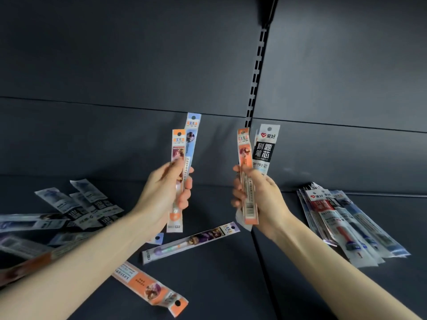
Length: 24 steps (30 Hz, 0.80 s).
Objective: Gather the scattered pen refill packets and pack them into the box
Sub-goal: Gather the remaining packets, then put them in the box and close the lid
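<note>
Nearest the lens, an orange plastic refill packet [150, 288] is seen lying flat on the dark grey metal shelf [219, 285]. At far left a loose heap of white-and-black packets [87, 206] is spread, too blurred to be counted. An orange-topped packet [178, 144] and a pale blue packet [192, 130] are held upright together, pinched by the thumb and curled fingers of the left hand [161, 192]. Below, a purple-printed packet [191, 242] is laid slantwise on the shelf. A second orange packet [245, 148] and a white-and-black labelled packet [264, 148] are gripped upright in the right hand [261, 197], fingers wrapped round them. A fanned pile of clear packets [346, 225] is seen at far right.
</note>
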Available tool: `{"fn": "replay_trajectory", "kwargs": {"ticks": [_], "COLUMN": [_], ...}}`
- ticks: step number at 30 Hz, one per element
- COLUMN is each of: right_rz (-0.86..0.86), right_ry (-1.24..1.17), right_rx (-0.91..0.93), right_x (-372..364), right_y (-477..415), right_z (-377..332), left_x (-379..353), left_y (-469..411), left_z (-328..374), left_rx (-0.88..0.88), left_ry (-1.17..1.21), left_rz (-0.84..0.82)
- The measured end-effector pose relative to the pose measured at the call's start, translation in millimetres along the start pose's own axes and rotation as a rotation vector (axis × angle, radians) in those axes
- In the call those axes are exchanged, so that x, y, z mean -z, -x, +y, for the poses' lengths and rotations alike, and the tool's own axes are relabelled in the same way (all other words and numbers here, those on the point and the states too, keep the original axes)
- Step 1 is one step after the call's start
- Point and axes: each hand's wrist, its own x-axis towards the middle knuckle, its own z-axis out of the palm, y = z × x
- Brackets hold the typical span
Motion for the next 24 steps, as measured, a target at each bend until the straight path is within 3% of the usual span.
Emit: {"fn": "replay_trajectory", "kwargs": {"ticks": [3, 10, 14, 18, 21, 24], "right_rz": [-0.033, -0.164, -0.02, 0.031, -0.01, -0.194], "right_ry": [0.089, 0.143, 0.045, -0.053, 0.096, 0.237], "right_rx": [0.014, -0.02, -0.007, 0.036, 0.038, 0.011], "right_x": [1.2, -2.4, -2.9, 3.9, 1.7, -4.2], "right_y": [0.8, 5.3, 3.1, 0.6, 3.3, 6.7], "right_z": [3.9, 12.5, 4.4, -2.1, 4.1, 11.4], "left_x": [-7.3, -15.9, -12.1, -2.1, 1.3, 0.3], "left_y": [10.1, 27.1, 19.5, 3.3, 1.2, 3.7], "left_z": [-2.9, -22.5, -25.1, -14.3, -10.7, -15.2], "left_rx": [0.039, 0.017, -0.096, -0.064, -0.053, -0.092], "left_ry": [0.062, -0.17, -0.299, -0.095, -0.041, -0.086], "left_rz": [-0.129, -0.34, -0.178, 0.016, -0.073, -0.182]}}
